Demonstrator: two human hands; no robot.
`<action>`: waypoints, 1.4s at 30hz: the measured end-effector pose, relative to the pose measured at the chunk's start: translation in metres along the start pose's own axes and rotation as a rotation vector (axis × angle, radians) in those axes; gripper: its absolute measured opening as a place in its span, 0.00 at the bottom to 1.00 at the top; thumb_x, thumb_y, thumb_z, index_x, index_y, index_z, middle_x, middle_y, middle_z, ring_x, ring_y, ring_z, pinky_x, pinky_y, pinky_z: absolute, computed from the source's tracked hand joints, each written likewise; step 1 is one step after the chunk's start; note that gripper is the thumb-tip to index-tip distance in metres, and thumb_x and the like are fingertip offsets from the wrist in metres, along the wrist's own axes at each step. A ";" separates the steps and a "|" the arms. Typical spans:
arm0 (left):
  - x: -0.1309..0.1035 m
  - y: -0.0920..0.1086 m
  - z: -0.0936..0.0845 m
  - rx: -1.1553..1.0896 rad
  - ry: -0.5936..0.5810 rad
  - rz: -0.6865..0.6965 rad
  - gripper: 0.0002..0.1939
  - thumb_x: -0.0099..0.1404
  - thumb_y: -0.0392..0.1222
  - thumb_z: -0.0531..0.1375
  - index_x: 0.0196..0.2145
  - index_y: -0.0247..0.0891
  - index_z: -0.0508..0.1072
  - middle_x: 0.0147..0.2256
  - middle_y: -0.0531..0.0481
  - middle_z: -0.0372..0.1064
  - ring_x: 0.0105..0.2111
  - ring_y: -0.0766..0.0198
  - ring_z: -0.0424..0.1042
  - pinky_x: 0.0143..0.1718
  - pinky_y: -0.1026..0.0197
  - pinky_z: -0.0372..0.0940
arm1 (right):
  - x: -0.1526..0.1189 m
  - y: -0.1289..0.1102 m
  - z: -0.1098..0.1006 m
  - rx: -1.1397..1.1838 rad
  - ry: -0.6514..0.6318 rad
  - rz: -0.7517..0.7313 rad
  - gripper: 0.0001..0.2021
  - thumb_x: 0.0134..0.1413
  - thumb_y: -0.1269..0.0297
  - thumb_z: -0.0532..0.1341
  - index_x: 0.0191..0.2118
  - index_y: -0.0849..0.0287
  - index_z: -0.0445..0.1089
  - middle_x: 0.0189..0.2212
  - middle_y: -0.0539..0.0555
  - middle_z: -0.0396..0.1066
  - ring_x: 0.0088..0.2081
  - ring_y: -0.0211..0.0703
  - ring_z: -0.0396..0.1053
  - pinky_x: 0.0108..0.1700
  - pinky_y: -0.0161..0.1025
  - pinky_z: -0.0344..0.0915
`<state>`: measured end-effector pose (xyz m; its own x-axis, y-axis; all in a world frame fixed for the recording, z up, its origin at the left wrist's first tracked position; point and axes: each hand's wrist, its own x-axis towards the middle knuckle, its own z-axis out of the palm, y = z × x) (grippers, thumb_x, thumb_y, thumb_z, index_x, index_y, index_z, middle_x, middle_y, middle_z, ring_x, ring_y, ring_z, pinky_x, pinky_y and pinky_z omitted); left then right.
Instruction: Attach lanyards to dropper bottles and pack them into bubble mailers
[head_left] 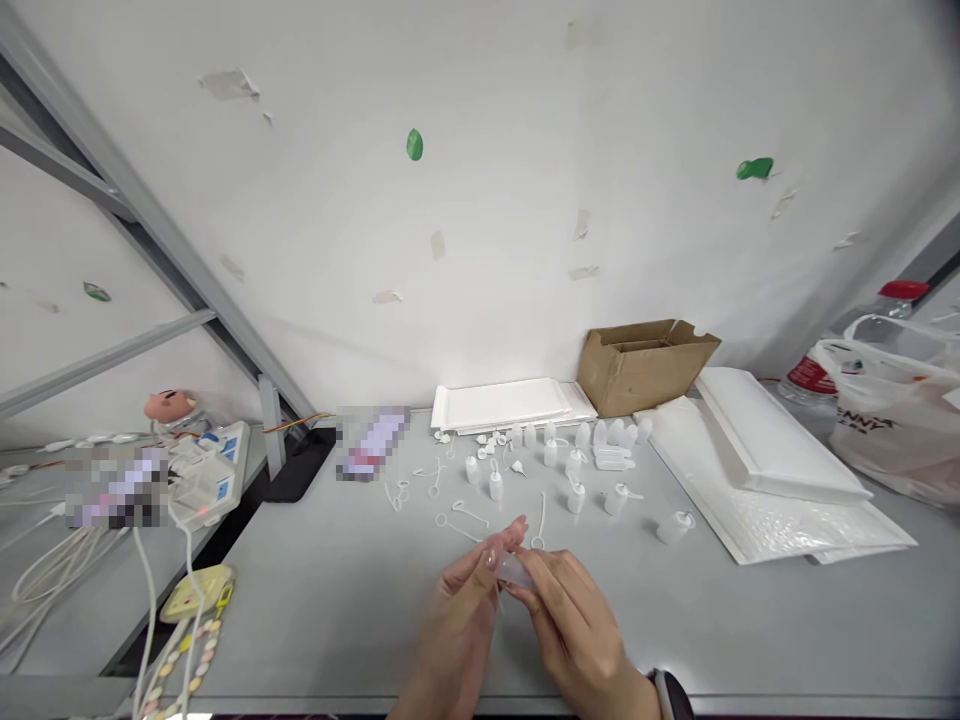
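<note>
Clock directions from hands, at desk's (337, 620) near edge. Left hand (466, 612) and right hand (576, 618) meet, fingers of both pinching one translucent bottle (516, 571) between them. Other bottles (575, 498), mostly upright: 1 o'clock. Ringed straps (459, 530): 10 to 11. Cardboard box (637, 378): beyond bottles, 1. Padded envelopes (787, 440): 2.

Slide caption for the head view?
Left hand and right hand hold a small translucent bottle over a grey table, similar bottles and cardboard box beyond.

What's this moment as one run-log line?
left hand: holding small translucent plastic bottle | right hand: same bottle | behind: open brown cardboard box
</note>
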<state>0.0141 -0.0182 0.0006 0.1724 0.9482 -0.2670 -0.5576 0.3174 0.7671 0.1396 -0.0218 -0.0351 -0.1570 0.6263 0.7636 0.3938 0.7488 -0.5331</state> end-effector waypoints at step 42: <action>0.004 -0.001 -0.010 -0.120 -0.105 -0.089 0.11 0.56 0.48 0.61 0.33 0.39 0.77 0.49 0.44 0.69 0.57 0.51 0.56 0.56 0.50 0.49 | 0.028 -0.019 -0.003 0.711 -0.210 0.915 0.17 0.53 0.53 0.56 0.26 0.61 0.73 0.18 0.49 0.65 0.20 0.35 0.62 0.25 0.33 0.63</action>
<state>0.0071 -0.0147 -0.0072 0.3054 0.9150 -0.2635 -0.6282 0.4016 0.6664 0.1303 -0.0188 -0.0029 -0.2501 0.9670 -0.0481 -0.1459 -0.0868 -0.9855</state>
